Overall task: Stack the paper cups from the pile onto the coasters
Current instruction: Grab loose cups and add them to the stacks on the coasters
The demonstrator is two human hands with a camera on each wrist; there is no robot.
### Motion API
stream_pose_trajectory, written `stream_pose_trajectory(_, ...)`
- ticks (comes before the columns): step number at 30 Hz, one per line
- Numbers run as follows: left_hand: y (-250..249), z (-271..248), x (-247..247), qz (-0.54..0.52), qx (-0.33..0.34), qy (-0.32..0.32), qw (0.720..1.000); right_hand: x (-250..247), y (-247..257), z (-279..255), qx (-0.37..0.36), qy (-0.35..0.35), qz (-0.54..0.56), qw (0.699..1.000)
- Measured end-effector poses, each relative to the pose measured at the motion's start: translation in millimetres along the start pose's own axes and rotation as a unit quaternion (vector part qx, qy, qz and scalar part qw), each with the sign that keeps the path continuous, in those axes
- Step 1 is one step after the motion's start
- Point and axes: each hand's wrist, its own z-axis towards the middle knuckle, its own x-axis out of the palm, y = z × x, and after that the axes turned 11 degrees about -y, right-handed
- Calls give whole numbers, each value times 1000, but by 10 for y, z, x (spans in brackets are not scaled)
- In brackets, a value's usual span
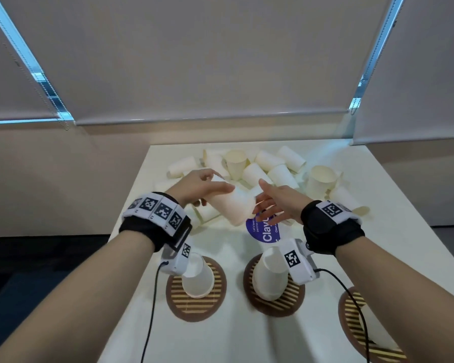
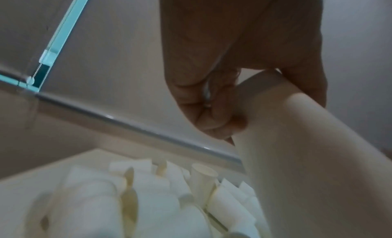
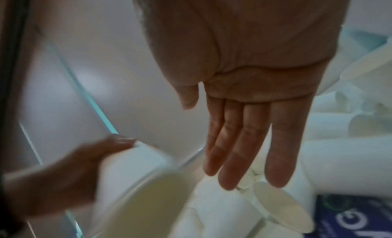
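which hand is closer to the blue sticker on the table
Right. The right hand hovers open just above the blue sticker; the left hand, gripping a paper cup, is farther off to its left.

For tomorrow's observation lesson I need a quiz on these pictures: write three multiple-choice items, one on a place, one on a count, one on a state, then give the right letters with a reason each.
1. Where does the purple label lie?
A. on the table, between the pile of cups and the coasters
B. on the window blind
C. on the floor

2. How many coasters show in the head view?
A. one
B. three
C. five

3. How is the right hand?
A. clenched in a fist
B. fingers straight, holding nothing
C. flat on a coaster

Answers: 1 A, the label sits on the white tabletop just before the pile. 2 B, a left coaster, a middle coaster and a right coaster show. 3 B, the right wrist view shows straight fingers, while the left hand holds the lifted cup.
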Motion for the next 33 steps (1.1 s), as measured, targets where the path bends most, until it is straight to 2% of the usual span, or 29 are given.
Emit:
stream_pose_trajectory(2, -7, -69, -189, 43, 18, -8, 999, -10, -46, 18, 4, -8, -43, 999)
stream_pose_trajectory(5, 11, -175, -321, 155, 53, 15, 986, -24, -158, 63, 23, -38, -63, 997)
stream_pose_trajectory(9, 187, -329, -258, 288, 92, 96, 948, -57, -317, 106, 47, -68, -82, 993)
stream_pose_trajectory(14, 416, -466, 0, 370, 105, 196, 902, -150, -425, 165, 60, -100, -100, 988)
stream_pose_trajectory(20, 395, -488, 112, 354, 170, 214, 894, -227, -472, 273, 34, -132, -129, 982)
stream_pose_trajectory(24, 481, -508, 130, 286, 204, 183, 918, -228, -519, 350, -9, -169, -170, 971)
stream_pose_trajectory(28, 625, -517, 116, 201, 228, 147, 941, -211, -595, 402, 2, -163, -212, 964)
stream_pose_trajectory(33, 707, -521, 127, 78, 241, 60, 966, -196, -661, 430, 13, -163, -239, 957)
